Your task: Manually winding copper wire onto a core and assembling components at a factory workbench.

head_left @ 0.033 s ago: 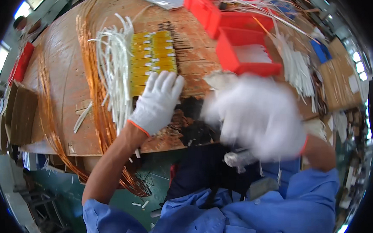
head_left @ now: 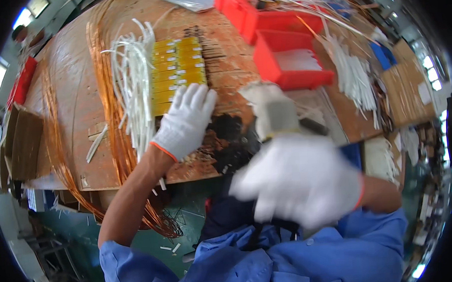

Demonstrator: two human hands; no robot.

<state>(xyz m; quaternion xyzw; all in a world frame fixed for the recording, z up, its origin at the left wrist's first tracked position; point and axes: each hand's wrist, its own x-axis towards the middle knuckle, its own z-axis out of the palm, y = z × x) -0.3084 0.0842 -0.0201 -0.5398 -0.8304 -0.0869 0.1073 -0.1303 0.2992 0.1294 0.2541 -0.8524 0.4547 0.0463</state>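
"Since the left hand (head_left: 184, 120) covers their near end, where are the yellow blocks (head_left: 188, 64)?"

"Under its fingers and just ahead, side by side in a row. The hand probably rests there to steady them."

"Does it grip any?"

"It seems not: the fingers lie stretched out, palm down. The two hands are apart."

"And the right hand (head_left: 303, 180)?"

"Nearer the body, too blurred to tell whether it holds something. Just beyond it is a greyish block (head_left: 281, 116); its use I can't tell."

"What else?"

"Left of the blocks lie white tubes (head_left: 133, 84), then copper wires (head_left: 102, 71), stretched lengthwise, perhaps against tangling. Beyond the right hand, a red bin (head_left: 304, 81) stands on the table (head_left: 233, 65), probably for easy reach."
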